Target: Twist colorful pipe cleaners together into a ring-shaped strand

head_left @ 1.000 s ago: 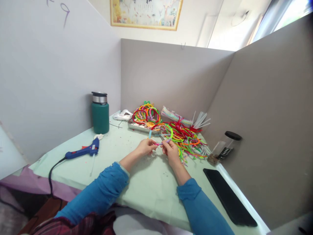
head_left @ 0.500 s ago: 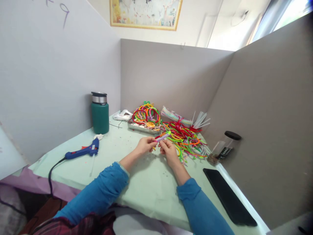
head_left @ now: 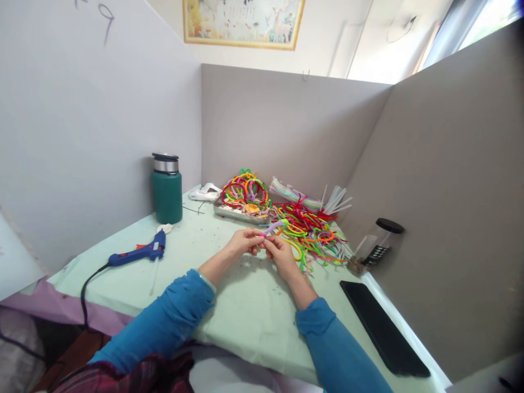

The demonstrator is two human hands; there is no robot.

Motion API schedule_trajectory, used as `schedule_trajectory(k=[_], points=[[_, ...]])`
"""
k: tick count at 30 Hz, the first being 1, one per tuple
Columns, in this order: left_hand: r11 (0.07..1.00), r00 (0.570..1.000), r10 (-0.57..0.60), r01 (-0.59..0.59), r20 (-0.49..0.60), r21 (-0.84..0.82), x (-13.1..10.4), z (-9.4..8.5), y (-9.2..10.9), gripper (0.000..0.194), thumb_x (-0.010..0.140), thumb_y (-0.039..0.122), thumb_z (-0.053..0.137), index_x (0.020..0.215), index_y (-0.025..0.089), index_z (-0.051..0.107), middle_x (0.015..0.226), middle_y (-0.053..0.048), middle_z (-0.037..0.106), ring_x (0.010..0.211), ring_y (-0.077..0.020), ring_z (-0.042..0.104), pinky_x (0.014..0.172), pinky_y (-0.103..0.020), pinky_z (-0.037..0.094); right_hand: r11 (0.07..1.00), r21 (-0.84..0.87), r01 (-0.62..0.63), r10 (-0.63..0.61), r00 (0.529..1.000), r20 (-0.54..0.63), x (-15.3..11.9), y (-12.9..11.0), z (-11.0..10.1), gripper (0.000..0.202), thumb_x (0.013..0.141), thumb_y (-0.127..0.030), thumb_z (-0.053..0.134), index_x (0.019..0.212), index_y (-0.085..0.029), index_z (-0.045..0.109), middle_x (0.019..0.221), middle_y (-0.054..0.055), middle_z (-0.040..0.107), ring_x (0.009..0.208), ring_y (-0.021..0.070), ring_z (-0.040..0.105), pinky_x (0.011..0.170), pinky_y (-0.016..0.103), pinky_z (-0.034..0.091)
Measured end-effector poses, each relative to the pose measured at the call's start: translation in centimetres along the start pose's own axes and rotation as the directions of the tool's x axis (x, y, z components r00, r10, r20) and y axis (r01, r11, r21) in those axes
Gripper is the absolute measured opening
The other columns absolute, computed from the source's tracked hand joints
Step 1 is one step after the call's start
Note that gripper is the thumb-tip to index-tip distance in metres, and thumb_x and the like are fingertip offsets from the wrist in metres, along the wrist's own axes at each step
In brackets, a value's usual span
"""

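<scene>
Between my fingertips, over the middle of the table, is a ring of fuzzy pipe cleaners [head_left: 273, 227] in purple, green and pink, seen almost edge-on. My left hand [head_left: 244, 241] pinches its near end from the left. From the right, my right hand [head_left: 280, 253] has thumb and forefinger closed at the same pink spot. The fingertips of both hands nearly meet there, and they cover the joint. Just beyond my right hand lies a tangled pile of coloured pipe cleaners [head_left: 311, 229].
A metal tray [head_left: 241, 216] with finished-looking rings and small pieces stands at the back. Leftward are a green bottle [head_left: 167, 196] and a blue glue gun [head_left: 139, 253] with its cord. To the right are a clear jar [head_left: 379, 245] and a black flat slab [head_left: 382, 327]. Grey partitions [head_left: 286, 120] surround the table.
The pipe-cleaner piece has turned slightly between my fingers, and its red part no longer shows. My right fingertips have moved a little left, closer to my left hand.
</scene>
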State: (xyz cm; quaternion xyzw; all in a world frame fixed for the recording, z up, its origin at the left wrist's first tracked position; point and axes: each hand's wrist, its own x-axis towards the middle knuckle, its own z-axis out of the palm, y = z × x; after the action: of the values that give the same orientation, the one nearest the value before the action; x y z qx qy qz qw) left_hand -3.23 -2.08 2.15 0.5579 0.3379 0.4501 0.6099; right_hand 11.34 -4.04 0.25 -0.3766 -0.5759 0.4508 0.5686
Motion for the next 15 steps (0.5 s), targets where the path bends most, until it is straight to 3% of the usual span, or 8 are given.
schedule_trajectory(k=[6, 15], points=[[1.000, 0.999, -0.008, 0.008, 0.036, 0.019, 0.15, -0.16, -0.15, 0.043, 0.060, 0.038, 0.075, 0.090, 0.009, 0.064, 0.065, -0.001, 0.061, 0.043, -0.0048, 0.047, 0.046, -0.021, 0.043, 1.000, -0.004, 0.026, -0.026, 1.000, -0.012, -0.20, -0.29, 0.07, 0.023, 0.069, -0.041, 0.064, 0.069, -0.018, 0.059, 0.052, -0.004, 0.052, 0.042, 0.0075, 0.035, 0.042, 0.022, 0.026], [0.976, 0.997, 0.071, -0.070, 0.004, 0.207, 0.59, -0.33, -0.40, 0.044, 0.065, 0.042, 0.068, 0.095, 0.009, 0.065, 0.063, -0.001, 0.062, 0.039, -0.0041, 0.044, 0.041, -0.018, 0.035, 1.000, -0.021, 0.018, -0.020, 0.998, -0.067, -0.11, -0.58, -0.08, 0.024, 0.070, -0.041, 0.062, 0.064, -0.019, 0.054, 0.046, -0.006, 0.044, 0.041, 0.0078, 0.034, 0.043, 0.022, 0.026]])
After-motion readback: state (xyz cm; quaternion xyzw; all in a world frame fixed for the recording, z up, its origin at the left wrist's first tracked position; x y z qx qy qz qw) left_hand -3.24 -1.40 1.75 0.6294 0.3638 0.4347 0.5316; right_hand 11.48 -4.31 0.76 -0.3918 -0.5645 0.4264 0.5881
